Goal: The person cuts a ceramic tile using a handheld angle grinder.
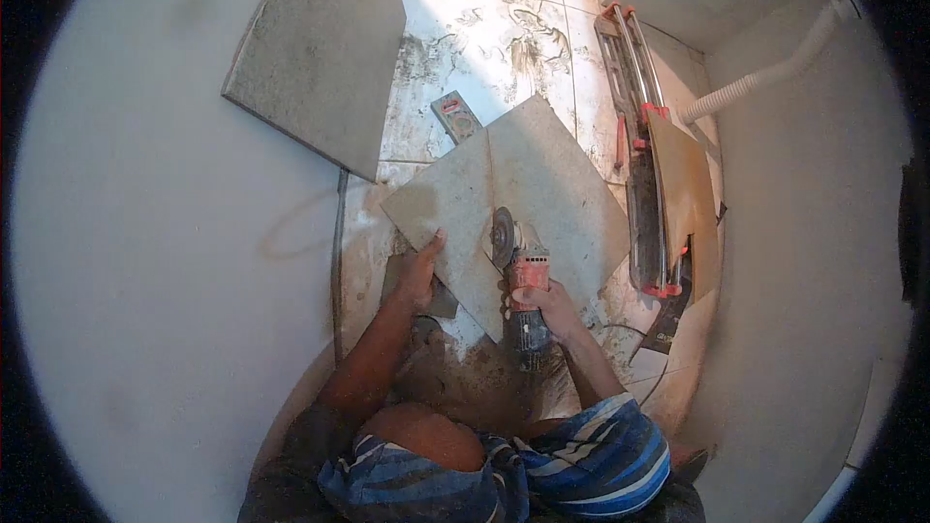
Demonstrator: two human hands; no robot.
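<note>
Right hand [547, 305] grips red-and-black angle grinder [530, 273]; left hand [419, 273] steadies lower-left edge of grey, square, ceramic-looking tile [557, 174], centre frame; can't tell if clenched. Disc [503, 236] at tile's line: probably cutting step. Next move likely calls for firm bracing, straight disc.

Legible texts, brands, numbers or signs: none. Marked, but beyond reading, as follows. On the small grey rectangular box [463, 123], flat on the white tiled floor [455, 48]: one red label patch [450, 107] with paler traces inside, too small to make out. On the red-and-black handheld angle grinder [530, 302]: fine pale marks along the black rear end of the body, too small and blurred for reading. On the flat black piece [667, 322], beside the near end of the long metal-railed cutter with red end fittings [642, 223]: pale marks toward the lower edge, wording indistinct.
</note>
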